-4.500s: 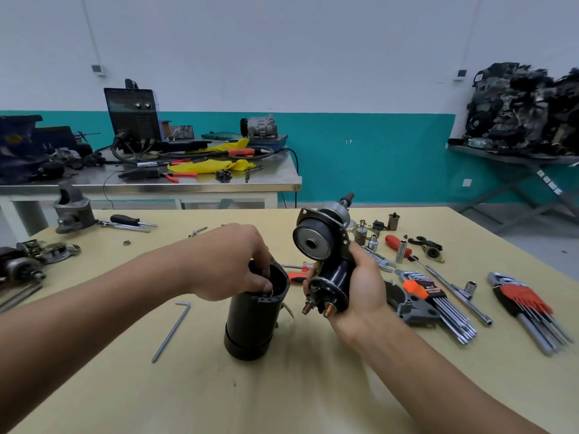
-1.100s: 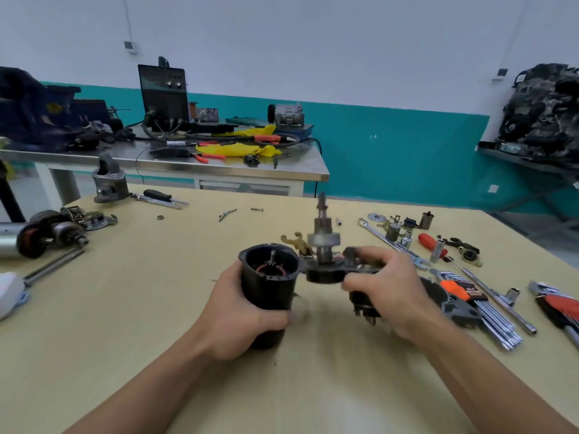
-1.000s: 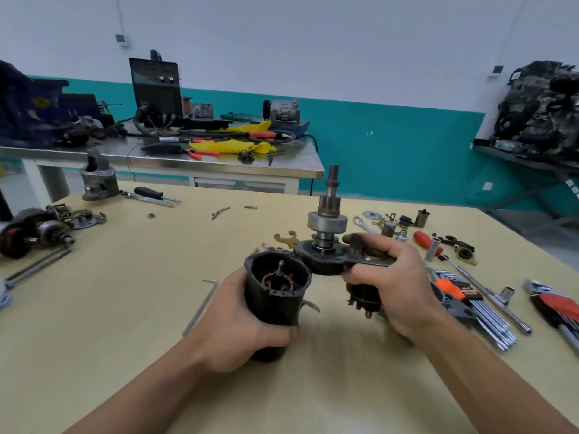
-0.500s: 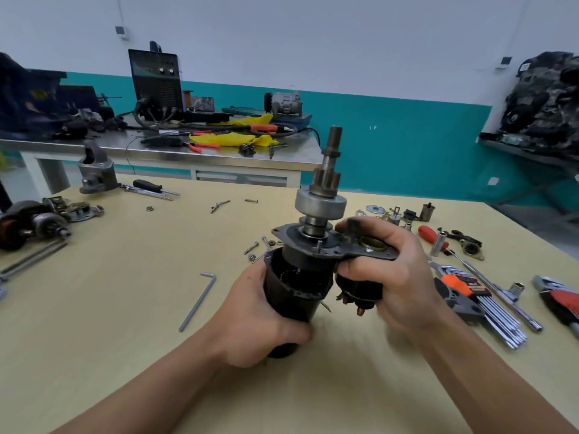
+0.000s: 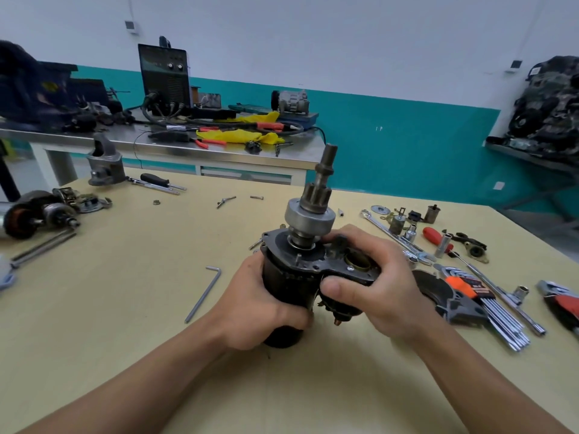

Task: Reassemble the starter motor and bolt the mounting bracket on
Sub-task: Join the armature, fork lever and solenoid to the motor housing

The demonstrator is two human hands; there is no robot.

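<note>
The black cylindrical motor housing (image 5: 286,286) stands upright on the yellow table (image 5: 125,277), and my left hand (image 5: 250,305) is wrapped around its side. On its top sits the drive-end plate (image 5: 308,260), with the grey clutch drum and pinion shaft (image 5: 313,211) pointing straight up. The black solenoid (image 5: 341,305) hangs beside the housing under that plate. My right hand (image 5: 372,283) grips the plate and solenoid, thumb in front, fingers over the brass-lined opening (image 5: 357,260). A grey cast nose bracket (image 5: 105,166) stands at the far left of the table.
A loose hex key (image 5: 203,292) lies left of the housing. Hex key sets (image 5: 488,305), a red-handled screwdriver (image 5: 435,238), wrenches, sockets and small parts crowd the right side. An armature (image 5: 34,213) lies at the left edge. A steel bench (image 5: 175,142) stands behind.
The plate with shaft and solenoid came over from beside the housing and went down onto its open top. Both hands and the assembly sank slightly toward the table.
</note>
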